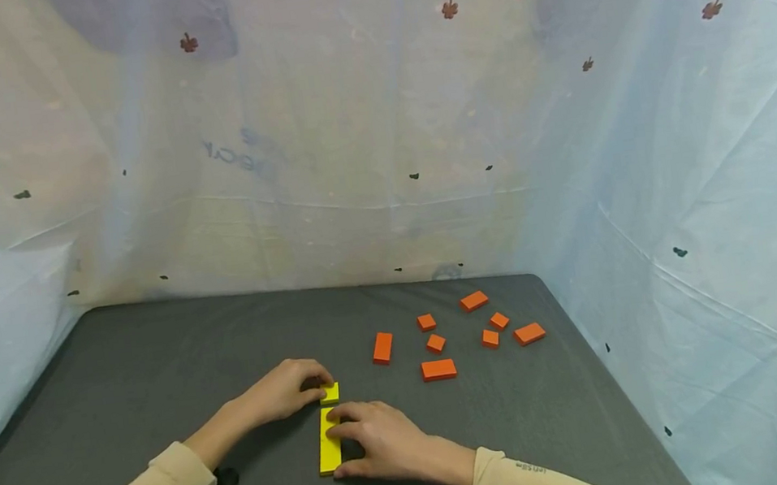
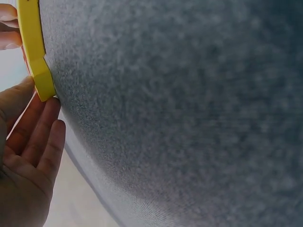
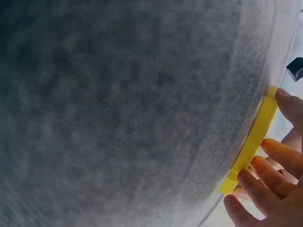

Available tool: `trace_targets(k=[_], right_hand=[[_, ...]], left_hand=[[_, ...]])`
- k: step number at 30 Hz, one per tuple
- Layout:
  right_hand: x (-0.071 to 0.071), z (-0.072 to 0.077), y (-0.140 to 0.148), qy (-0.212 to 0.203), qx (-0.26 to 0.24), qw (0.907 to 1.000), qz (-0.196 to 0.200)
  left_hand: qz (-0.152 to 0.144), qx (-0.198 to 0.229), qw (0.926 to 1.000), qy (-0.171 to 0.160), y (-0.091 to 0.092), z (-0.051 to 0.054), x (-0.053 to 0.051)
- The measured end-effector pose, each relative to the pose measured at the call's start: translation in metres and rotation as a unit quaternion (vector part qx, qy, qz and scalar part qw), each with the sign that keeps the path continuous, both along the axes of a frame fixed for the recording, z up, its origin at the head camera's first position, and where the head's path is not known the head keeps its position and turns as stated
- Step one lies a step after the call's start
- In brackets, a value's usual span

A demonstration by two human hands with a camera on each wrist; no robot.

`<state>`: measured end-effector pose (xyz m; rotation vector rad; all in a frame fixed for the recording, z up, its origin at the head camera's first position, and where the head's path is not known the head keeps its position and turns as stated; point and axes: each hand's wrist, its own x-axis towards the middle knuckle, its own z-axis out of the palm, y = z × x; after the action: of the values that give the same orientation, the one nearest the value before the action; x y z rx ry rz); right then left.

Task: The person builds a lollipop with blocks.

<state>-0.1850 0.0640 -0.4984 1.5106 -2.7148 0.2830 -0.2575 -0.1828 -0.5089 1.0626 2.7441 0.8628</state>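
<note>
My left hand (image 1: 290, 390) pinches a small yellow block (image 1: 330, 393) between thumb and fingers, flat on the dark table. Just below it in the head view lies a longer yellow bar (image 1: 329, 447), in line with the small block. My right hand (image 1: 388, 441) holds this bar from the right, thumb at its near end and fingertips by its far end. In the left wrist view the small block (image 2: 43, 85) meets the end of the bar (image 2: 31, 33). The right wrist view shows the bar (image 3: 257, 135) along my right fingers.
Several orange blocks lie scattered farther back to the right, among them an oblong one (image 1: 438, 370) and a small one (image 1: 436, 343). The dark grey table (image 1: 119, 376) is bounded by pale translucent sheeting (image 1: 319, 161) at the back and sides.
</note>
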Motion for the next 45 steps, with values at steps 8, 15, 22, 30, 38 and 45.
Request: trace_targets(k=[8, 15, 22, 30, 38, 45], right_hand=[[0.000, 0.001, 0.001, 0.014, -0.007, 0.9999, 0.005], [0.000, 0.001, 0.001, 0.005, -0.005, 1.0000, 0.003], [-0.001, 0.000, 0.001, 0.007, -0.003, 1.0000, 0.004], [0.000, 0.000, 0.001, 0.006, 0.000, 1.0000, 0.004], [0.001, 0.002, 0.001, 0.007, 0.001, 1.0000, 0.003], [-0.003, 0.005, 0.006, -0.018, -0.033, 0.9993, -0.002]], left_hand=[[-0.010, 0.006, 0.9999, -0.002, 0.000, 0.000, 0.004], [-0.007, 0.005, 1.0000, 0.002, 0.002, 0.001, 0.008], [-0.012, 0.008, 0.9999, 0.004, 0.003, -0.001, 0.010], [-0.009, 0.009, 0.9999, 0.010, 0.003, -0.003, 0.012], [-0.009, 0.015, 0.9996, 0.021, 0.003, -0.003, 0.014], [0.011, 0.012, 0.9981, 0.060, -0.001, -0.006, 0.020]])
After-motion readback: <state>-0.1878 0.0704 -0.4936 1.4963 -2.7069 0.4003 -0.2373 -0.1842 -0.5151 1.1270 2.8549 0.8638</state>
